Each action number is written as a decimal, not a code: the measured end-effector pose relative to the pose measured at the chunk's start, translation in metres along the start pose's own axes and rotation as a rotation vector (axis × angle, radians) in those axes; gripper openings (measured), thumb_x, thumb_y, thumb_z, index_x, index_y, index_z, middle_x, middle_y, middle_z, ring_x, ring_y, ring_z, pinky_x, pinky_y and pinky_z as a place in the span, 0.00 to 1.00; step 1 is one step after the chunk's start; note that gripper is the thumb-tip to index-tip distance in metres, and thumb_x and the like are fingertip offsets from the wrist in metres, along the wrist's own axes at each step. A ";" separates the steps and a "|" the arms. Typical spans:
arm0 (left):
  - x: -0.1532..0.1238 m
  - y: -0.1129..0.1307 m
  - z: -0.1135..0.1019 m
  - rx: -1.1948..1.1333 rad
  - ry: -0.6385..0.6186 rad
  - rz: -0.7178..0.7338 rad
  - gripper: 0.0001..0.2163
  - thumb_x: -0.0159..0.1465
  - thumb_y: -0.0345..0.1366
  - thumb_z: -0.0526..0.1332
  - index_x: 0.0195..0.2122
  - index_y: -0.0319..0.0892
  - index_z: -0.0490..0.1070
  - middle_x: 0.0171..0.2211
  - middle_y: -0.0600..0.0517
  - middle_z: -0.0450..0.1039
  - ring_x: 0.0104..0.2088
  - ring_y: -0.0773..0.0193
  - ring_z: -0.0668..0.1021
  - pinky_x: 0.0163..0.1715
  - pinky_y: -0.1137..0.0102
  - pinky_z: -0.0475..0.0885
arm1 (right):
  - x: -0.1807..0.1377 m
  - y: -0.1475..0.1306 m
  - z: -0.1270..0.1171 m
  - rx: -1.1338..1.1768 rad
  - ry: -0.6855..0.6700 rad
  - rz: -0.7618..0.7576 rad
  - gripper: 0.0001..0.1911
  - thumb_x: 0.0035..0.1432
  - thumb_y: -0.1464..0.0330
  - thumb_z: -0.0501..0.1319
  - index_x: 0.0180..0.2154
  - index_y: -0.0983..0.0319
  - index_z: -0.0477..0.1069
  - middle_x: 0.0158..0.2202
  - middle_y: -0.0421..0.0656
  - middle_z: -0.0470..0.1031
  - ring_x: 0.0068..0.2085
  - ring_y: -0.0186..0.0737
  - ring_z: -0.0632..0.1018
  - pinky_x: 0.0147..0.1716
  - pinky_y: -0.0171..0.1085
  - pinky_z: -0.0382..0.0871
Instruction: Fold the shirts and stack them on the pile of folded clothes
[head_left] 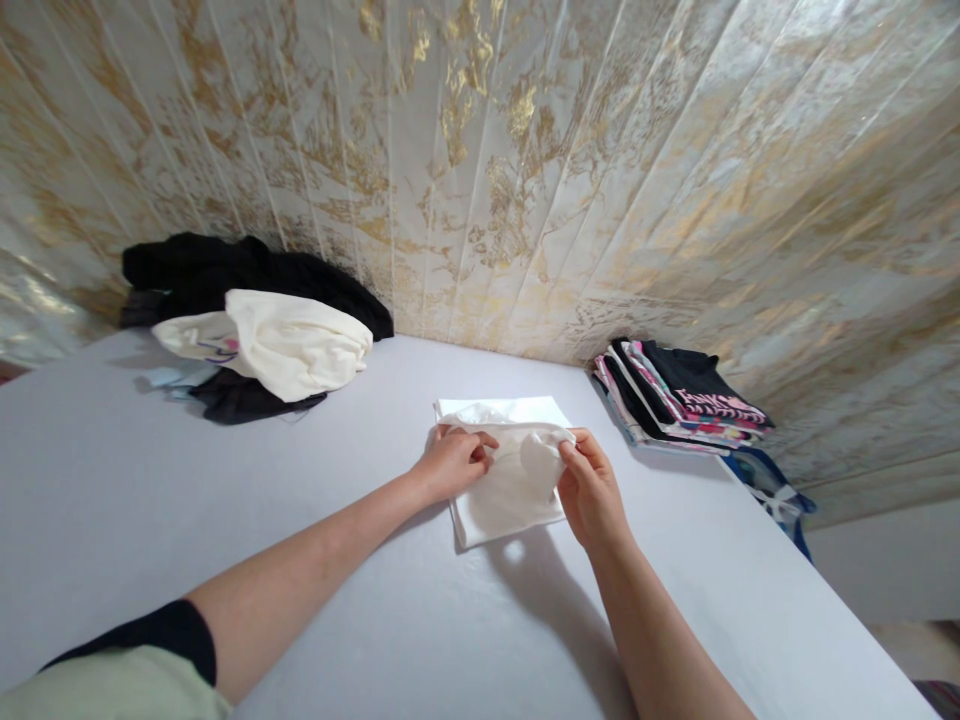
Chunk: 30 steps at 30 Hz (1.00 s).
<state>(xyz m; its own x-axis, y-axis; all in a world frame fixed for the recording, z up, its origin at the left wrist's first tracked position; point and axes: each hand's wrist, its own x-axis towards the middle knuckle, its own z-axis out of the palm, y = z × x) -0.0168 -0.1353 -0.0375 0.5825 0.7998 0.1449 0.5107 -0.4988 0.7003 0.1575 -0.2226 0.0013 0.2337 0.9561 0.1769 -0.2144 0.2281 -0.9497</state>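
Note:
A folded white garment (506,480) lies in front of me on the white table; its exact kind cannot be made out. Its upper layer is lifted a little along the far edge. My right hand (592,488) pinches this layer at its right corner, thumb on top. On the left side, my left hand (454,464) has its fingers curled against the cloth and grips it near the fold, some fingertips partly hidden. The garment's lower layers rest flat beneath both hands.
At the far left sits a loose heap of clothes, with a cream garment (296,340) over black cloth (262,265). A stack of folded clothes (682,395) stands at the far right. Blue cloth (772,490) hangs past the table's (360,590) right edge. A patterned curtain (480,180) rises behind.

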 end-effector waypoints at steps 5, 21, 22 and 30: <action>-0.004 0.004 -0.005 0.149 0.189 0.036 0.13 0.60 0.26 0.52 0.40 0.43 0.74 0.41 0.49 0.78 0.46 0.58 0.76 0.54 0.59 0.63 | 0.001 0.002 -0.003 -0.016 -0.006 -0.028 0.07 0.55 0.61 0.65 0.32 0.57 0.72 0.30 0.38 0.70 0.33 0.36 0.70 0.36 0.35 0.64; 0.001 -0.005 -0.041 -0.184 0.524 -0.213 0.09 0.54 0.25 0.48 0.27 0.45 0.62 0.27 0.56 0.71 0.31 0.65 0.73 0.35 0.71 0.67 | 0.001 0.001 -0.005 -0.025 -0.021 -0.026 0.07 0.55 0.61 0.65 0.32 0.57 0.73 0.31 0.38 0.71 0.34 0.37 0.70 0.36 0.35 0.62; -0.001 -0.001 -0.043 -0.177 0.521 -0.198 0.09 0.54 0.25 0.48 0.26 0.45 0.62 0.26 0.56 0.71 0.30 0.65 0.73 0.34 0.71 0.67 | 0.001 0.001 -0.005 -0.024 -0.021 -0.023 0.07 0.55 0.61 0.65 0.32 0.57 0.73 0.31 0.38 0.71 0.34 0.37 0.70 0.36 0.35 0.62; -0.016 0.021 -0.027 0.025 0.162 0.119 0.12 0.55 0.24 0.50 0.26 0.44 0.71 0.31 0.52 0.74 0.37 0.63 0.75 0.42 0.69 0.69 | 0.001 0.003 -0.005 -0.013 -0.020 -0.018 0.07 0.55 0.61 0.65 0.32 0.57 0.72 0.31 0.38 0.71 0.33 0.36 0.70 0.37 0.36 0.63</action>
<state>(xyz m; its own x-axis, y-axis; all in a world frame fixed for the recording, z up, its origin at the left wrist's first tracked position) -0.0322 -0.1494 -0.0063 0.5310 0.7772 0.3378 0.4613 -0.5994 0.6542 0.1623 -0.2215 -0.0029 0.2187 0.9553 0.1991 -0.1977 0.2432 -0.9496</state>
